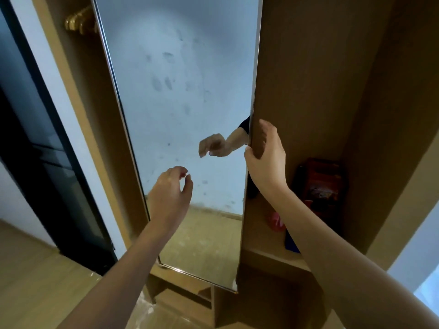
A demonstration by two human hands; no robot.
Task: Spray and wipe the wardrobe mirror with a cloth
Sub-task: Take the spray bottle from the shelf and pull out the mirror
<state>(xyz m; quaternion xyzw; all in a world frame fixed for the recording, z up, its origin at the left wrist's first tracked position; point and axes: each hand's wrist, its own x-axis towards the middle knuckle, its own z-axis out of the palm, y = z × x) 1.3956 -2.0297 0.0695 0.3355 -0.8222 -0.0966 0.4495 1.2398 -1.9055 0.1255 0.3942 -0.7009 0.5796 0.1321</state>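
A tall wardrobe mirror [180, 96] on a wooden door panel stands in front of me, smudged with fingerprints and dark marks. My right hand [266, 155] grips the mirror door's right edge, with the thumb on the front and the fingers wrapped behind the panel. My left hand [169, 193] hovers in front of the lower mirror with loosely curled fingers and holds nothing. The mirror reflects a hand and forearm [218, 144]. No cloth or spray bottle is in sight.
The open wardrobe compartment [316, 96] to the right holds a red-orange box [323, 179], a red item [275, 220] and something blue [291, 243] on its shelf. Gold hangers [79, 21] hang at upper left. A dark glass door [47, 162] stands on the left, wooden floor [35, 293] below.
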